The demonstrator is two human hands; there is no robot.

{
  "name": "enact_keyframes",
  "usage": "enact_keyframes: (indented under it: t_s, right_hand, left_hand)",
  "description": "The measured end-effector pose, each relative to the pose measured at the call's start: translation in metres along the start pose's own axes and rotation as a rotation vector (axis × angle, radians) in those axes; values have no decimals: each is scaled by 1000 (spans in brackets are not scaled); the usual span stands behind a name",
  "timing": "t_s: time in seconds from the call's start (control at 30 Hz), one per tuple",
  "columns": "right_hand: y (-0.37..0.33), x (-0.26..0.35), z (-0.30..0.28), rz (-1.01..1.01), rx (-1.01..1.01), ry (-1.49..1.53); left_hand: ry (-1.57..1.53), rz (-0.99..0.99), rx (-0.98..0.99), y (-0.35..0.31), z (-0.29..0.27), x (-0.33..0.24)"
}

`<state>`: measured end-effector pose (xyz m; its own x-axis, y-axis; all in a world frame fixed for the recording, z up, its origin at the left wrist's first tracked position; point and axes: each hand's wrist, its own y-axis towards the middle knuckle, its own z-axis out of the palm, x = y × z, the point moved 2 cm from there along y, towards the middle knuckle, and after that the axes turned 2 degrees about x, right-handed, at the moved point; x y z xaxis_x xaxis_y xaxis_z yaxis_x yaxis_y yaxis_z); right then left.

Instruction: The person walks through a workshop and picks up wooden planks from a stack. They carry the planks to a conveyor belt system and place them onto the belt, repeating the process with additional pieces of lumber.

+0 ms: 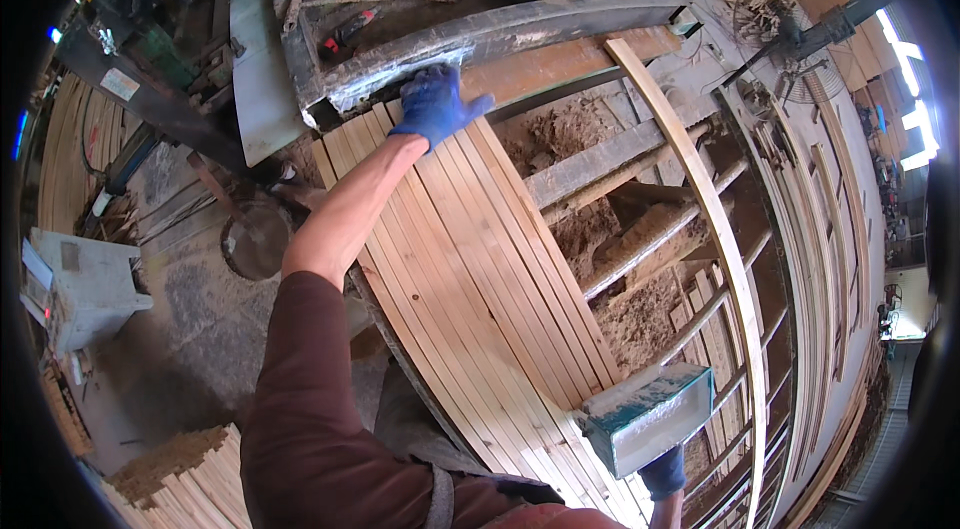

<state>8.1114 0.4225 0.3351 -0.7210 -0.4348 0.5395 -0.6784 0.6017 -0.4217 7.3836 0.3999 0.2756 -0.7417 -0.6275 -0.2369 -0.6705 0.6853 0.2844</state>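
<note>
My left hand (437, 107), in a blue glove, lies over the far ends of a row of narrow wooden strips (450, 249). Its thumb sticks out to the right and its fingertips reach the metal frame's edge. The strips lie side by side, running from the frame toward me. At the lower right, my right hand (663, 474), also gloved in blue, grips the near side of a teal box (648, 419) with whitish smears; the box hides most of the fingers. The box is tilted and overlaps the right edge of the strips.
A heavy metal frame (400, 64) borders the far ends. One long thin strip (700, 189) spans metal rollers (650, 249) on the right, above sawdust. More boards (820, 259) are stacked beyond. A grey machine box (95, 289) stands left, and cut timber (190, 484) lies lower left.
</note>
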Motion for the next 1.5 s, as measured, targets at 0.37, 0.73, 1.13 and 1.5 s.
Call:
enact_keyframes:
  t_s: [0.37,0.73,1.13,1.5]
  right_hand:
    - [21,8,8,246,-52,467]
    - [8,41,-8,55,-74,-11]
    - [16,26,4,-88,-59,-76]
    - [259,234,25,-484,-88,-64]
  left_hand:
    - [-70,49,136,-6,-13,3]
    - [174,54,-208,-65,-21,40]
    - [163,-51,11,-26,-22,44]
    - [-495,227,-332,-124,-91,66]
